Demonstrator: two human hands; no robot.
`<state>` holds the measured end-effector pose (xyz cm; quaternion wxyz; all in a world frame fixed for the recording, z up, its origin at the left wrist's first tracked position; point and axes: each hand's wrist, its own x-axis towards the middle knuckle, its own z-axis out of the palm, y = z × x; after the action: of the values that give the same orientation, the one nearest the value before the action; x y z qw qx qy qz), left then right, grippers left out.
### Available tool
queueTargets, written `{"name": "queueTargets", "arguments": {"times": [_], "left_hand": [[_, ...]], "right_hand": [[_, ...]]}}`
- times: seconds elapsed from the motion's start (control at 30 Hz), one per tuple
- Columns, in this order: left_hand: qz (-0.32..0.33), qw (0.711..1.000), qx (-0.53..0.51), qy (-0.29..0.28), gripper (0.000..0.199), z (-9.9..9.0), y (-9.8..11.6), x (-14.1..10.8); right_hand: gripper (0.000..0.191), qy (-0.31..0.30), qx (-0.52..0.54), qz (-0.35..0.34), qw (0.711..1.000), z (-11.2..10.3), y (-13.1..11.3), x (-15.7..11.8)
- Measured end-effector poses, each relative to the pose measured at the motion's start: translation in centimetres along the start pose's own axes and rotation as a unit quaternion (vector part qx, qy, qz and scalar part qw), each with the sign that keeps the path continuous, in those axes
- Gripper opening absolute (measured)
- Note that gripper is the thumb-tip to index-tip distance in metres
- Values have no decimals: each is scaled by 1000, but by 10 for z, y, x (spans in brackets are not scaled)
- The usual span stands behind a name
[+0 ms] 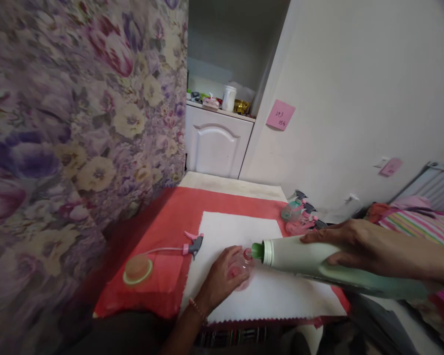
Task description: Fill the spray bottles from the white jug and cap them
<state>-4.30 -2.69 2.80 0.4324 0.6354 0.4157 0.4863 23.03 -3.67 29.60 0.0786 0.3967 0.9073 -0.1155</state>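
My left hand (222, 278), with a beaded bracelet at the wrist, is wrapped round a small clear pink bottle (246, 271) standing on the white cloth (281, 296). In my right hand (358, 244) is a large pale green bottle (299, 256), tilted nearly flat, its green spout at the small bottle's open mouth. Whether liquid is flowing is too small to tell. A grey and pink spray head (195, 245) with a thin tube lies left of the cloth. Beyond it on the red cover (163, 286) sits a round orange cap (137, 267) with a pale green rim.
Several spray bottles (291, 211) stand at the table's back right corner. A flowered curtain (77, 148) hangs along the left. Behind the table is a white cabinet (218, 143); a pink note (280, 115) is on the wall. Striped bedding (422, 227) lies at right.
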Motion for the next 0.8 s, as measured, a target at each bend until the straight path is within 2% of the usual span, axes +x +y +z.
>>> {"name": "queueTargets", "arguments": {"times": [0.8], "left_hand": [[6, 999, 45, 11, 54, 0, 5, 0]], "right_hand": [[46, 11, 5, -20, 1000, 2, 6, 2]]}}
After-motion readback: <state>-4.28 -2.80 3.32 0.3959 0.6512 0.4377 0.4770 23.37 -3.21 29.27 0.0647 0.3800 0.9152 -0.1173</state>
